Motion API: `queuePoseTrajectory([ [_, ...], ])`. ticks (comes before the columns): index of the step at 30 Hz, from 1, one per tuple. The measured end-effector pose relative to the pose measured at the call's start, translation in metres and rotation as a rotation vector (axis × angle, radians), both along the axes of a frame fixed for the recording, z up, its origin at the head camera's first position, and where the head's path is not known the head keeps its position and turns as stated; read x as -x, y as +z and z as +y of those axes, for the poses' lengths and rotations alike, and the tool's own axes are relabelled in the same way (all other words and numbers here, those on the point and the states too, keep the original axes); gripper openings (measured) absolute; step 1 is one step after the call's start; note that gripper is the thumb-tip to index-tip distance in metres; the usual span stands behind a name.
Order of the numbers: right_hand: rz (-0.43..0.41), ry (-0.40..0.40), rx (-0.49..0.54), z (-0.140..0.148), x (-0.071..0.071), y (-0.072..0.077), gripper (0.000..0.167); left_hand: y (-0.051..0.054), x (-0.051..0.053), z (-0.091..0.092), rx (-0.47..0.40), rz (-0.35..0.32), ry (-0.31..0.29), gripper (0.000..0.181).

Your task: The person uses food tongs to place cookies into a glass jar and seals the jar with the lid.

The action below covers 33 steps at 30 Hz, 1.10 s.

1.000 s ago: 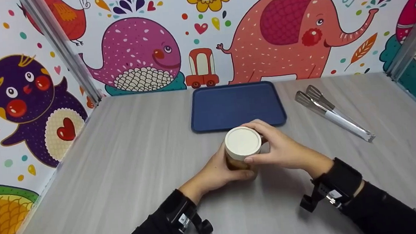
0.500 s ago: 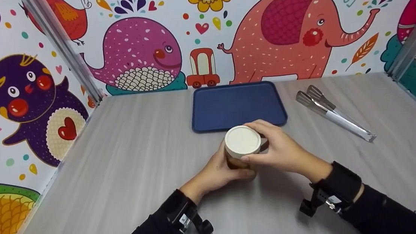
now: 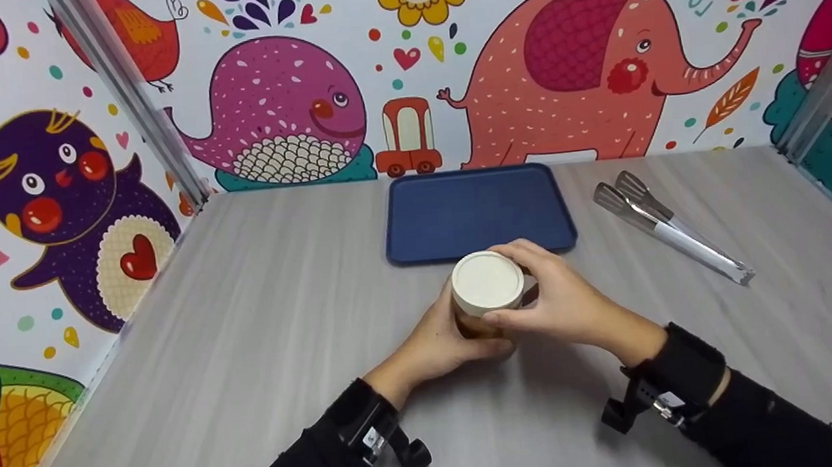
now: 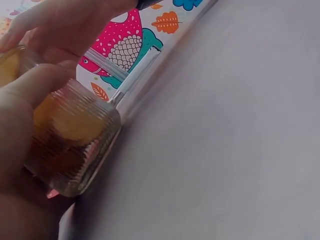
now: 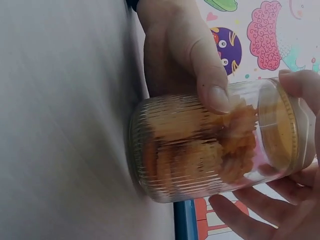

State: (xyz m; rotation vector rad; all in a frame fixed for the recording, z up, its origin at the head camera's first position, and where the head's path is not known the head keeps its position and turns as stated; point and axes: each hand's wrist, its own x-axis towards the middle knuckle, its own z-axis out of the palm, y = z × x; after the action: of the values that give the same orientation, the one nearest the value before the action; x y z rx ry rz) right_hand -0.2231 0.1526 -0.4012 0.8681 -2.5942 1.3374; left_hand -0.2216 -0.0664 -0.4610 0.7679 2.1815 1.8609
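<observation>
A ribbed glass jar (image 5: 185, 150) with a cream lid (image 3: 487, 280) stands upright on the table, in front of the tray. Orange-brown pieces that look like cookies (image 5: 200, 157) fill much of it. My left hand (image 3: 437, 343) holds the jar's body from the left, its thumb across the near side. Around the lid's right side and rim curls my right hand (image 3: 568, 297), thumb at the near edge and fingers at the far edge. In the right wrist view the lid still sits on the jar's mouth.
Behind the jar a dark blue tray (image 3: 478, 213) lies near the back wall. Metal tongs (image 3: 676, 232) rest to its right, their slotted heads pointing away. Painted walls (image 3: 285, 109) border the grey table (image 3: 278, 298) at the back and sides.
My right hand has turned slightly, its thumb shifting a little left along the lid's near edge. The left hand and the jar have stayed in place.
</observation>
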Motion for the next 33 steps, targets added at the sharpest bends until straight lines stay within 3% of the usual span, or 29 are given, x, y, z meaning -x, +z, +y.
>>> queuePoseTrajectory([
  [6,-0.050,0.036,0.017,0.003,0.003,-0.002,0.078,0.001,-0.001,0.001,0.019,0.011,0.036,0.114],
  [12,-0.047,0.070,0.017,0.005,0.004,-0.002,0.079,0.005,-0.002,0.003,-0.008,0.036,0.067,0.109],
  [24,-0.066,0.181,-0.018,0.018,0.007,0.006,0.086,0.016,-0.001,-0.001,0.029,0.056,0.156,0.099],
  [28,-0.033,0.159,-0.092,0.024,0.008,0.012,0.081,0.025,0.005,-0.010,0.047,0.082,0.226,0.102],
  [33,-0.010,0.069,-0.224,0.031,0.010,0.019,0.084,0.043,0.016,-0.029,0.058,0.124,0.378,0.102],
])
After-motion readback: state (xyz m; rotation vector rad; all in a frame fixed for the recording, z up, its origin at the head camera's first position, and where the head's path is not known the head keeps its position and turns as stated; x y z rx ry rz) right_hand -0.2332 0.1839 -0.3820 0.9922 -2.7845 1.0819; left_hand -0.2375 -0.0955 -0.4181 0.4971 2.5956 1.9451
